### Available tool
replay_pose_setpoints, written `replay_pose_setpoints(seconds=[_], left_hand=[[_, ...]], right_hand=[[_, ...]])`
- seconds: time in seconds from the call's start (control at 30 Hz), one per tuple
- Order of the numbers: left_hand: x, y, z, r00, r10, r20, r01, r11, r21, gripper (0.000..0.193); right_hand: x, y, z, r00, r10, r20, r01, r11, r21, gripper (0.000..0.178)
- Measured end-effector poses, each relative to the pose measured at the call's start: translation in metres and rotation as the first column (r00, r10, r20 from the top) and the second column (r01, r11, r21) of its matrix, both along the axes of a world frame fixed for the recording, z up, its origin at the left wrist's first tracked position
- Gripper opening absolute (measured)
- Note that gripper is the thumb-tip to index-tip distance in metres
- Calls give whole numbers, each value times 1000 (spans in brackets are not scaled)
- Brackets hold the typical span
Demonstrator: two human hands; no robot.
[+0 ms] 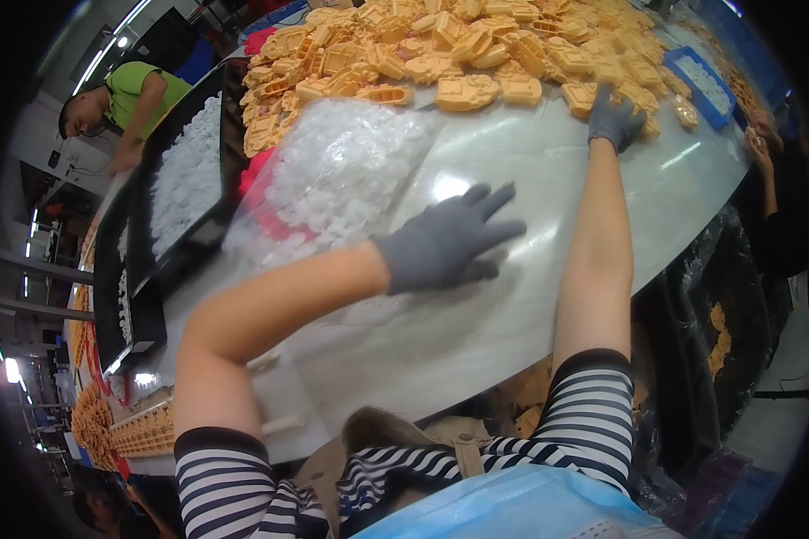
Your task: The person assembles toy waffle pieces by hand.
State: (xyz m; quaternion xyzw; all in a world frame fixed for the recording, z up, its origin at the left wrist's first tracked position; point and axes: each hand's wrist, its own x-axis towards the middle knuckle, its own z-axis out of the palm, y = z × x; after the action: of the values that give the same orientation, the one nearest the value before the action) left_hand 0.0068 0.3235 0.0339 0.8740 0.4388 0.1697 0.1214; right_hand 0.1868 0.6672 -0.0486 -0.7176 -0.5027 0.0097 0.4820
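Both my hands wear grey gloves. My left hand [454,238] is open above the pale tabletop [404,346], its fingers spread to the right and nothing in them. At the far right my arm stretches out straight, and my right hand [615,124] lies over the near edge of a large heap of yellow-orange molded plastic parts [467,92]. Its fingers are spread and touch the parts; what is under the palm is hidden. Left of my left hand lies a clear plastic bag [342,162] full of small whitish translucent pieces.
Black trays [208,229] of small white pieces stand at the left. A blue tray [703,88] sits at the far right. A person in a green shirt [144,99] works at the left; another person's hands [762,139] show at the right. Black plastic-lined bins [692,332] stand below the table edge.
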Motion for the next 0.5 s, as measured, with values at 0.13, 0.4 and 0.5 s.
replay_pose_setpoints(seconds=[0.13,0.4,0.5], left_hand=[[-19,-91,31,1000,-26,-17,23,987,-158,52],[-98,-288,71,666,728,162,-743,667,54,44],[-123,-382,45,459,865,203,-881,415,226,41]], right_hand=[[7,36,-35,831,492,258,-530,842,103,53],[59,-58,-9,612,604,-510,-606,773,189,47],[79,-84,-10,623,595,-509,-620,772,144,47]])
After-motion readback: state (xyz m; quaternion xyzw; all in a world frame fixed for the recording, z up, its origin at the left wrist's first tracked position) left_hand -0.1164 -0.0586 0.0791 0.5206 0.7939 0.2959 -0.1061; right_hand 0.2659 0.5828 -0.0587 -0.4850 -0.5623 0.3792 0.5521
